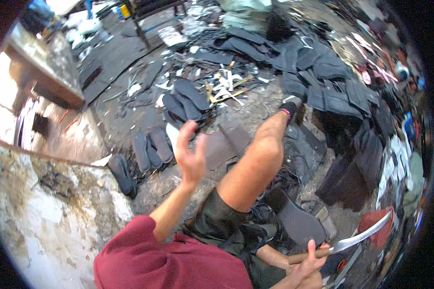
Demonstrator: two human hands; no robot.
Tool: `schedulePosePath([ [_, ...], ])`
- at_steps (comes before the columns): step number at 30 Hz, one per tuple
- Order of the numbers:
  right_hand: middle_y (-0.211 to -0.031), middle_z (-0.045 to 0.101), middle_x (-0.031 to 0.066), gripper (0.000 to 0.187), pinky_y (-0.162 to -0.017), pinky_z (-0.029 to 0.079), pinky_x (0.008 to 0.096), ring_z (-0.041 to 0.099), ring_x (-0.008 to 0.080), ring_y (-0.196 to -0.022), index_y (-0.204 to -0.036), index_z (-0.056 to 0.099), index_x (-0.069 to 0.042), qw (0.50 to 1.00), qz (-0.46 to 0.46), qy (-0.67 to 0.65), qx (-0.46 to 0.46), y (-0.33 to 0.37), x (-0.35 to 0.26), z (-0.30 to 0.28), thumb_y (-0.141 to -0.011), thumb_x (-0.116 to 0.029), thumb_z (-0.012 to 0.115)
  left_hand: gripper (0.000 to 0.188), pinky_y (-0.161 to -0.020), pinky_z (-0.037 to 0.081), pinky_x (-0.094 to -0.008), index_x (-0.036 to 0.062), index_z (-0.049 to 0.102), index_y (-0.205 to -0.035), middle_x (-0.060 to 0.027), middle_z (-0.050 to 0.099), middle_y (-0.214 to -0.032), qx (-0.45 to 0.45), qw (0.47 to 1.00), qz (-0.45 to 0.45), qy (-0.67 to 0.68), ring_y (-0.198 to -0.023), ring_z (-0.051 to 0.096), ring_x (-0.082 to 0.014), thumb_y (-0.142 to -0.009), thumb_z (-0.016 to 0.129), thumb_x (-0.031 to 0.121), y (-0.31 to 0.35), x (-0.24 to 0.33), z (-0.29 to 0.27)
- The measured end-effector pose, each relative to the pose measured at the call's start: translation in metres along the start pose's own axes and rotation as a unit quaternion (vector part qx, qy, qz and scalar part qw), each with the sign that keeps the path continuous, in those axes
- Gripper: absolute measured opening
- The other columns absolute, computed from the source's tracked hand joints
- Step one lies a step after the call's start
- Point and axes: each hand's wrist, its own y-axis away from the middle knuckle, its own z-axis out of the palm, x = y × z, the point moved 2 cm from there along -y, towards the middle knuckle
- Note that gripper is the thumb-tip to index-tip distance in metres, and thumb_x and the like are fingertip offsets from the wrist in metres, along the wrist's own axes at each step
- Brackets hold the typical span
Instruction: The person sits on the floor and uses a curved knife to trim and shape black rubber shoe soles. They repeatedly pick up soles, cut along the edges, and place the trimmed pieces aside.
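Observation:
My left hand (191,156) is raised in front of me, a little blurred, with fingers apart and nothing in it. Behind it on the floor lie several dark shoe soles (185,98) in a pile. My right hand (309,265), at the lower right, grips a curved knife (359,238) by its wooden handle, with the bright blade pointing up and to the right. Just beyond that hand rests a large dark sole-shaped piece (299,219); whether the fingers touch it I cannot tell. A grey block (325,221) stands against its right side.
More dark soles (152,149) line the floor at left, by a stained wall (48,207). Pale offcuts (226,86) litter the ground ahead. Dark sheets and cut pieces (332,82) are heaped at far right, past my bent leg (258,164). A red piece (373,224) lies behind the blade.

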Motion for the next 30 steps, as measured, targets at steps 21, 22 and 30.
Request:
schedulePosePath([
  [21,-0.093,0.055,0.0093,0.041,-0.072,0.046,0.0333,0.053,0.0219,-0.076,-0.14,0.05,-0.005,0.951,-0.175,-0.012,-0.253,0.052,0.006,0.028,-0.101,-0.017,0.053,0.034,-0.074,0.058,-0.0297,0.0057,0.067,-0.113,-0.0041,0.073,-0.097,-0.542,0.599,-0.557,0.192,-0.081,0.07,-0.0138,-0.091,0.074,0.031,0.013,0.132,0.052],
  [22,-0.094,0.055,0.0111,0.039,-0.073,0.047,0.0356,0.054,0.0245,-0.076,-0.137,0.053,-0.004,0.934,-0.193,0.0,-0.303,0.061,-0.006,0.034,-0.1,-0.016,0.053,0.034,-0.074,0.058,-0.0294,0.0057,0.067,-0.113,-0.0041,0.073,-0.097,-0.534,0.597,-0.57,0.185,-0.081,0.07,-0.0136,-0.091,0.074,0.032,0.02,0.129,0.05],
  [30,-0.098,0.063,0.0168,0.035,-0.08,0.049,0.0401,0.061,0.0324,-0.085,-0.129,0.06,-0.003,0.931,-0.167,0.022,-0.323,0.105,0.013,0.037,-0.094,-0.005,0.055,0.035,-0.073,0.057,-0.0295,0.0064,0.064,-0.115,-0.0033,0.071,-0.097,-0.51,0.597,-0.588,0.195,-0.081,0.069,-0.0121,-0.092,0.073,0.031,0.036,0.107,0.051],
])
